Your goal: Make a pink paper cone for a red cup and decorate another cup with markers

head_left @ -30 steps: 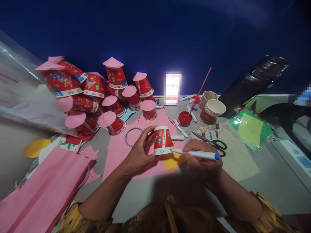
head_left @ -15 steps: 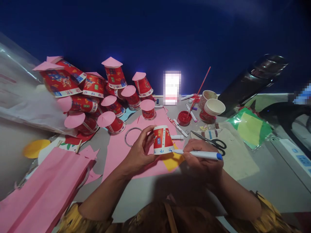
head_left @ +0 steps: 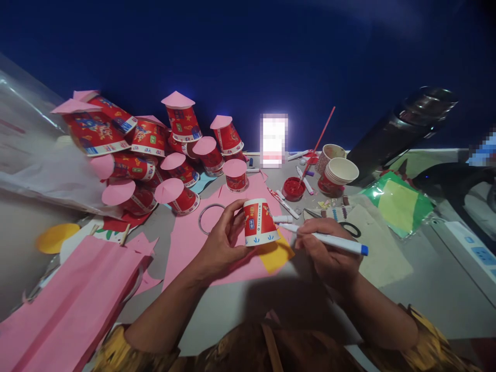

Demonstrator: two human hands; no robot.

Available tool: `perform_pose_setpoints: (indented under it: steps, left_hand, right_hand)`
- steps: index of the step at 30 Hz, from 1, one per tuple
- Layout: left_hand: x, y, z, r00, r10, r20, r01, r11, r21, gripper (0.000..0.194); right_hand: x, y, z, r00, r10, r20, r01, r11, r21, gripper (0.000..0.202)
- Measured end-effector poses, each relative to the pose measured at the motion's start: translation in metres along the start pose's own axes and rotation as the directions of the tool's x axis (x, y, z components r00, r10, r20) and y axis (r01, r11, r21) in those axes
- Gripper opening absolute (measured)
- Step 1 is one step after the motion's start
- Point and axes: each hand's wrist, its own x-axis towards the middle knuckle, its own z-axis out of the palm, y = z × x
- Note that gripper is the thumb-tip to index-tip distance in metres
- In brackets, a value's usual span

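Note:
My left hand (head_left: 223, 240) grips a red paper cup (head_left: 260, 223) from its left side, with the white band at the bottom. Small blue marks run along that band. In my right hand (head_left: 329, 250) is a white marker (head_left: 341, 243) with a blue end, held like a pen. Its tip points at the cup's right side and is slightly apart from it. Beneath the cup lie a sheet of pink paper (head_left: 186, 248) and a yellow paper piece (head_left: 276, 256).
Several red cups with pink cone tops (head_left: 180, 116) are piled at the back left. A paint pot (head_left: 293, 189) with a stick, stacked paper cups (head_left: 343, 171), scissors (head_left: 352, 229) and a black flask (head_left: 403, 134) stand or lie right. A pink bag (head_left: 73, 294) lies front left.
My right hand has drawn the marker back from the cup's lower band, to the right and slightly up. The cup has turned a little in my left hand, its printing shifting left.

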Motion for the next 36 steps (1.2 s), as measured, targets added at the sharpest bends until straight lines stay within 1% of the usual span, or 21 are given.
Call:
perform_pose_setpoints:
  steps: [3, 7, 9, 12, 15, 18, 22, 25, 26, 28, 31, 32, 33, 36]
  left_hand:
    - [0.001, 0.002, 0.001, 1.0, -0.004, -0.023, 0.003, 0.999, -0.049, 0.089]
    - [0.001, -0.001, 0.0, 0.999, -0.004, -0.041, 0.002, 0.999, -0.048, 0.094]
    - [0.0, -0.006, 0.0, 1.0, -0.01, -0.028, 0.009, 0.999, -0.053, 0.097]
    - [0.0, -0.014, 0.002, 1.0, -0.002, -0.003, 0.001, 0.995, -0.102, 0.099]
    - [0.0, -0.019, 0.004, 1.0, 0.0, 0.021, 0.003, 0.991, -0.133, 0.1]
    - [-0.001, -0.016, 0.003, 0.999, -0.022, 0.045, 0.027, 0.992, -0.126, 0.104]
    - [-0.004, -0.007, -0.002, 0.995, -0.065, 0.073, 0.068, 0.996, -0.052, 0.112]
    - [-0.006, 0.001, -0.004, 0.995, -0.08, 0.06, 0.074, 0.993, 0.095, 0.107]
    - [-0.006, 0.003, -0.004, 0.996, -0.076, 0.052, 0.067, 0.985, 0.158, 0.103]
    - [-0.006, 0.007, -0.004, 0.997, -0.062, 0.044, 0.049, 0.966, 0.253, 0.095]
    - [-0.005, 0.01, -0.003, 0.999, -0.029, 0.042, 0.017, 0.965, 0.26, 0.088]
    - [-0.005, 0.01, -0.003, 0.999, -0.012, 0.04, 0.002, 0.967, 0.254, 0.087]
    - [-0.005, 0.01, -0.003, 0.999, 0.009, 0.038, -0.018, 0.966, 0.259, 0.087]
    - [-0.004, 0.009, -0.002, 0.998, 0.062, 0.018, -0.064, 0.945, 0.322, 0.086]
  right_hand:
    - [0.003, 0.0, 0.001, 0.997, -0.072, 0.022, 0.074, 0.994, -0.076, 0.014]
    - [0.009, 0.002, 0.006, 0.98, -0.179, 0.091, 0.187, 0.978, -0.088, 0.015]
    - [0.009, 0.006, 0.008, 0.972, -0.195, 0.13, 0.209, 0.972, -0.105, 0.011]
    - [0.007, 0.012, 0.009, 0.961, -0.2, 0.192, 0.229, 0.963, -0.144, 0.003]
    - [0.005, 0.015, 0.009, 0.944, -0.222, 0.244, 0.271, 0.943, -0.191, 0.007]
    - [0.002, 0.016, 0.007, 0.929, -0.243, 0.28, 0.307, 0.927, -0.214, 0.01]
    - [-0.002, 0.016, 0.009, 0.897, -0.337, 0.285, 0.396, 0.899, -0.186, 0.016]
    - [-0.006, 0.016, 0.014, 0.869, -0.4, 0.292, 0.456, 0.876, -0.158, 0.019]
    - [-0.006, 0.016, 0.015, 0.868, -0.399, 0.296, 0.454, 0.879, -0.145, 0.018]
    - [-0.005, 0.016, 0.014, 0.88, -0.349, 0.321, 0.406, 0.905, -0.127, 0.014]
    - [0.004, 0.013, 0.005, 0.893, -0.249, 0.375, 0.314, 0.941, -0.123, 0.01]
    - [0.008, 0.011, 0.002, 0.901, -0.25, 0.355, 0.307, 0.945, -0.114, 0.01]
    - [0.01, 0.009, -0.002, 0.917, -0.252, 0.31, 0.295, 0.951, -0.099, 0.01]
    - [0.014, 0.001, -0.004, 0.949, -0.278, 0.145, 0.28, 0.96, 0.008, 0.014]
